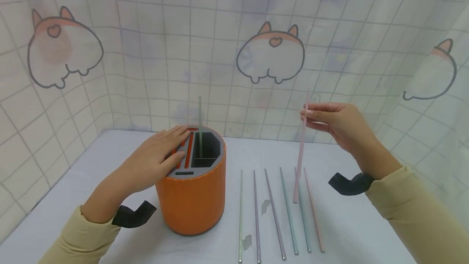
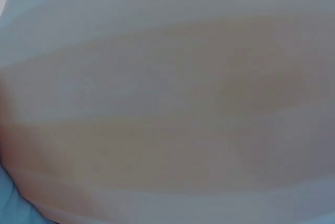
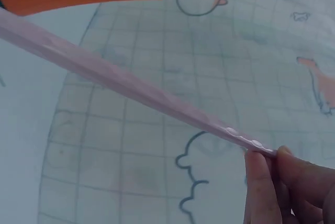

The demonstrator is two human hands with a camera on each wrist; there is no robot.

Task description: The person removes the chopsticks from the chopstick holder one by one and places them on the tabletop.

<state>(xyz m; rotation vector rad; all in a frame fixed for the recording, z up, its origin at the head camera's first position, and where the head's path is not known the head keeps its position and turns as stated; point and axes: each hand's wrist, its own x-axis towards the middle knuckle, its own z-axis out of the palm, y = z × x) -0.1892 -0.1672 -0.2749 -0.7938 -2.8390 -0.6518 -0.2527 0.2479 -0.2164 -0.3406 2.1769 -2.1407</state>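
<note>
My right hand [image 1: 342,127] pinches a pink chopstick [image 1: 301,146] near its thin upper end, thumb against fingertips, and the thick end hangs over the table. In the right wrist view the chopstick [image 3: 131,88] slants across, held by the fingertips. My left hand [image 1: 155,156] rests on the grey slotted top [image 1: 185,172] of an orange round utensil holder [image 1: 194,203], fingers extended over the slots. A pale green chopstick [image 1: 200,121] stands upright in the holder's large compartment. The left wrist view is blurred close up.
Several chopsticks [image 1: 289,211] in green, purple, teal and pink lie in a row on the white table [image 1: 348,231], right of the holder. Behind stands a gridded curtain [image 1: 205,52] with dog drawings. Small grey marks [image 1: 265,207] show on the tabletop.
</note>
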